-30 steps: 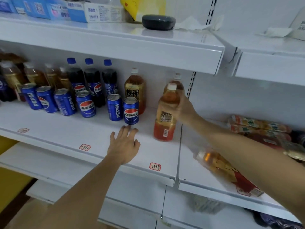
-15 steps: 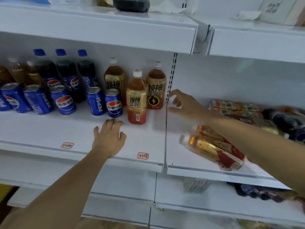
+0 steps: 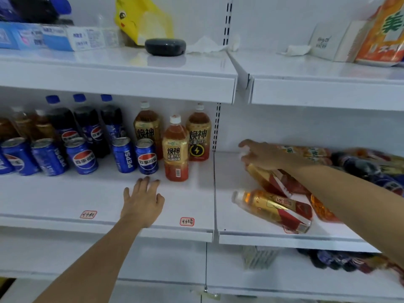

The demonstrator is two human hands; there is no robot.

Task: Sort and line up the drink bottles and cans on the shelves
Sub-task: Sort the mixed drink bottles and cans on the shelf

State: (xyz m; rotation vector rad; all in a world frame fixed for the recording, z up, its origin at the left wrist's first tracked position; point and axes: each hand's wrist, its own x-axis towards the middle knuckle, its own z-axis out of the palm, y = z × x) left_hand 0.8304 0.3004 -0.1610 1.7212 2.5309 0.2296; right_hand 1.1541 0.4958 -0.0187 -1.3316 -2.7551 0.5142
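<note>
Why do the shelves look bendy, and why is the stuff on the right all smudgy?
Head view: the wide-angle lens bows the shelf edge and stretches the corners; the bottles behind the right hand smear with motion blur, as does the dark pile at the right edge; the tea bottle in the middle stays sharp; soft glare shines on the top shelf near the dark oval case.

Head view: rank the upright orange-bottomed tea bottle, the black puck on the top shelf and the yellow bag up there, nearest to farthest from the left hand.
From the left hand:
1. Upright orange-bottomed tea bottle, just right of the fingertips.
2. Black puck, top shelf, above.
3. Yellow bag, behind the puck.
</note>
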